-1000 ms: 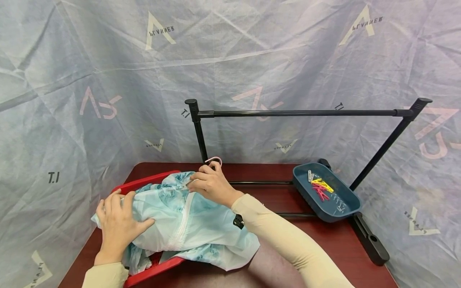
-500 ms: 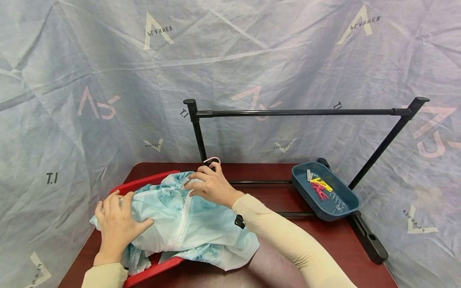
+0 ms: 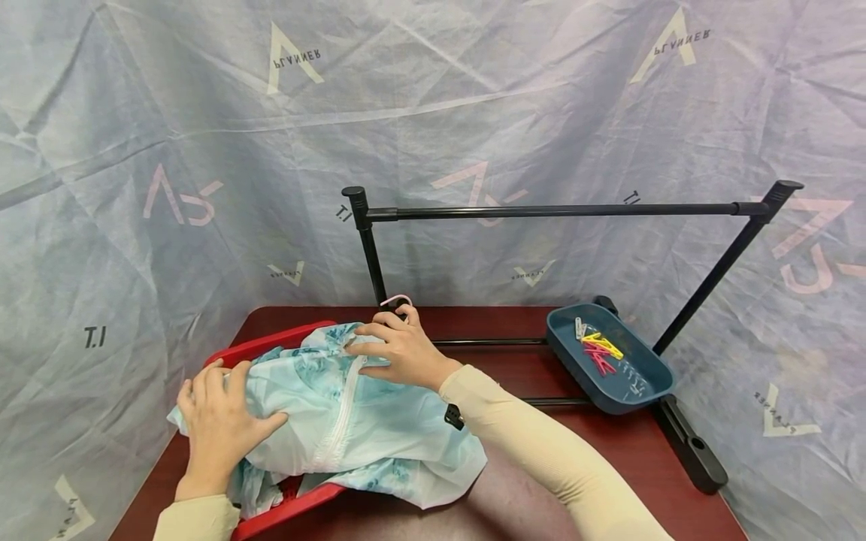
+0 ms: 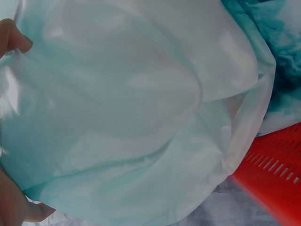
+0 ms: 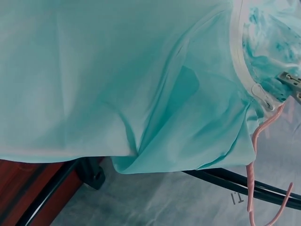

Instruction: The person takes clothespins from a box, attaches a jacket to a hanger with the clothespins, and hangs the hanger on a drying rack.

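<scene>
A pale blue and white jacket with teal patterned patches lies over the red basket. Its white zipper runs down the middle. At the collar, the pink hook of a hanger sticks out beside the zipper pull, and a grey clothespin sits on the fabric nearby. My right hand hovers at the collar with its fingers spread. My left hand rests on the jacket's left side, thumb held apart from the fingers; in the left wrist view only its fingertips show at the edge.
Behind the basket stands a black clothes rack with a horizontal bar. A blue tray at the right holds yellow, pink, white and clear clothespins. The dark red table meets a grey printed curtain at the back.
My right hand's fingers have spread at the collar, with the thumb and index finger coming apart. The left hand and the jacket stay nearly as they were.
</scene>
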Available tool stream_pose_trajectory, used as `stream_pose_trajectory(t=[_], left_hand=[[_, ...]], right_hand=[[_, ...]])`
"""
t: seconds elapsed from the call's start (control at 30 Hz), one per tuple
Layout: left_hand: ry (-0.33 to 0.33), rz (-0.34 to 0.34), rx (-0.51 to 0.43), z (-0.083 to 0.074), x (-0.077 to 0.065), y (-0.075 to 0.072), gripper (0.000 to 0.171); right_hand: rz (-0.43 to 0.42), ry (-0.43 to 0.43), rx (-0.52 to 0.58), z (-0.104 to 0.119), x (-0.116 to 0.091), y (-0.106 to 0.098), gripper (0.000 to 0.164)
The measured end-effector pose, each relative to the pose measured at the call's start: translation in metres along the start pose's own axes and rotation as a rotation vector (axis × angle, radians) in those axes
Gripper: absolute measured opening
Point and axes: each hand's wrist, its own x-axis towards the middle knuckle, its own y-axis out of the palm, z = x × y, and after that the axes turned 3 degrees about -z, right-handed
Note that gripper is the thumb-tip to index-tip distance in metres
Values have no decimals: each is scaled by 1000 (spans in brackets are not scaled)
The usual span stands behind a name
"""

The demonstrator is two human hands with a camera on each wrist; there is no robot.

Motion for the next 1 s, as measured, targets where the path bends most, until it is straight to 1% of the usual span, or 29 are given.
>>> stream_pose_trajectory(t=[0.2,0.47,0.63,0.9,1.0], left_hand=[[-6,-30,1,-2,-1,0,97],[-12,-48,-1,-1,-2,2,98],[-14,-52,-3,-1,-3,1,98],[-12,-50,2,-2,-2,0,98],[-12,-48,3,-2,-2,1,98]], right_hand=[[-7,-2,9,0,-3,-1,41],[31,-6,-46,-2,-10,-5,43],[37,-10,-21,-4,-15,-7,43],[18,-24,37,-10,-22,-7,44],[6,-30,41,-11,-25,-6,44]])
